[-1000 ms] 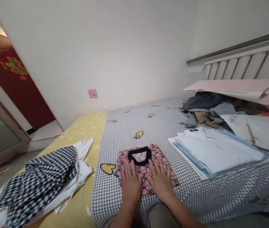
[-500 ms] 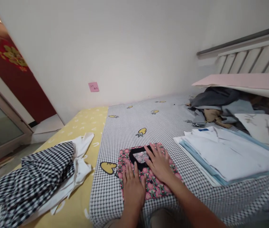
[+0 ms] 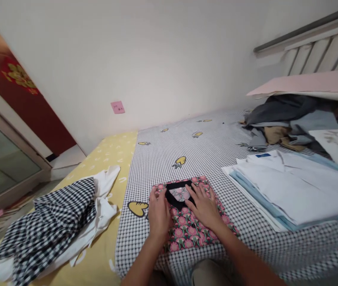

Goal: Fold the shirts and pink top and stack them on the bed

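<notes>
A pink floral shirt with a black collar band lies folded into a flat rectangle on the checked bedsheet. My left hand rests along its left side, fingers stretched toward the collar's left corner. On the upper right part of the shirt lies my right hand, fingers spread over the cloth beside the neckline. Neither hand grips the fabric visibly. The shirt's left edge is partly hidden under my left hand.
Folded white and light blue shirts are stacked at the right. Behind them sits a heap of dark clothes under a pink board. A black-and-white checked garment and white clothing lie loosely on the yellow sheet at left.
My left hand has moved up and left, from the shirt's front to its left edge. My right hand has shifted slightly and stays on the shirt. The view has tilted a little.
</notes>
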A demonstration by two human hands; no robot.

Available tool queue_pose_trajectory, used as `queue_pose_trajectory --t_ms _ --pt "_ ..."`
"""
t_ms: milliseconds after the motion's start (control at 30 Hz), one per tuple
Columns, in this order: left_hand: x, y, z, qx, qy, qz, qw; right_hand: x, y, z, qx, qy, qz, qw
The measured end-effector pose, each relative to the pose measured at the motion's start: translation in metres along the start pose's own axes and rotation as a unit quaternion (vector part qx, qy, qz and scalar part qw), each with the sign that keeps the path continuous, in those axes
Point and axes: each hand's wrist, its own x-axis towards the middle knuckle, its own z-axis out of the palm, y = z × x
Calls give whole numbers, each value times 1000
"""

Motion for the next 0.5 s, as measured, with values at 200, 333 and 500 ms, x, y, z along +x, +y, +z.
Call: queue_pose_trajectory --t_ms 200,333,500 --pt "26 13 -8 107 -201 119 966 0 0 2 23 15 -4 1000" --pt "33 8 -5 102 -265 109 953 0 0 2 37 9 2 999" --pt "40 1 -1 85 -293 107 946 0 0 2 34 5 9 999"
